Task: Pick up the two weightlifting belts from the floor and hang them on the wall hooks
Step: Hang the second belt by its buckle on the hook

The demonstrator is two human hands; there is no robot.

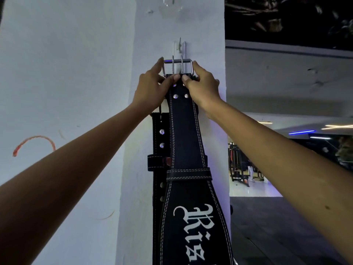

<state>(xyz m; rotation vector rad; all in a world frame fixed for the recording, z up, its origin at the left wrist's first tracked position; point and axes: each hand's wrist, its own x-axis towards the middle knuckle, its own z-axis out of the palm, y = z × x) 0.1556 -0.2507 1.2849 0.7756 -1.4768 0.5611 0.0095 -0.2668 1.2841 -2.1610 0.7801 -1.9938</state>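
Note:
A black leather weightlifting belt [188,142] with white stitching and white gothic lettering hangs down the white pillar. Its steel double-prong buckle [177,66] is at the top, just under a white wall hook [179,47]. My left hand [152,88] grips the belt's top end at the buckle's left side. My right hand [202,88] grips the same end at the buckle's right side. A second black belt [159,150] with rivets hangs behind it, partly hidden; what it hangs from is covered by my left hand.
A clear hook [172,4] sits higher on the white pillar [145,169]. A pale wall with an orange scribble [34,144] lies left. To the right, the dark gym floor [277,226] and distant machines [240,169].

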